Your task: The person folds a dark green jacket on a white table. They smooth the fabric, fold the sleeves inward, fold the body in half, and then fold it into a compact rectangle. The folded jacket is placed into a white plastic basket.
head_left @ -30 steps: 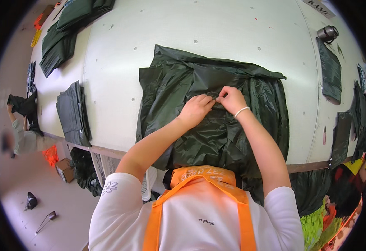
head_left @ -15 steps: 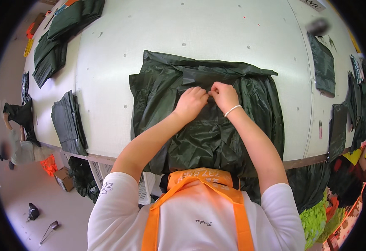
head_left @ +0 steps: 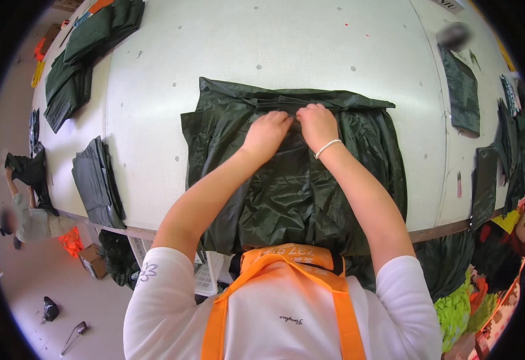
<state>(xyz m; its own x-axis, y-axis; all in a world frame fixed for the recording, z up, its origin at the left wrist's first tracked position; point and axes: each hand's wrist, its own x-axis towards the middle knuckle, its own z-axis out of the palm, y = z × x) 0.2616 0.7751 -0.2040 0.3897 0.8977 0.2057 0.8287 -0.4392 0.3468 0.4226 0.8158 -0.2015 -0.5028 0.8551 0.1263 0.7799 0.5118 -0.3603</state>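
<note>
Lateral passage: the white tabletop [head_left: 148, 120] between the dark green fabric [head_left: 286, 192] and the folded stack [head_left: 97, 183] at left. Far-side access: wide, beyond the fabric. At right, a folded bundle [head_left: 463, 90] limits travel. The left hand [head_left: 268, 135] and right hand [head_left: 319, 125] leave only a narrow gap; both forearms [head_left: 211, 186] obstruct side entry.

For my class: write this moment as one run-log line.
Left hand: curled on dark green fabric | Right hand: curled close beside it, same fabric | Fabric: creased, spread on white table
</note>
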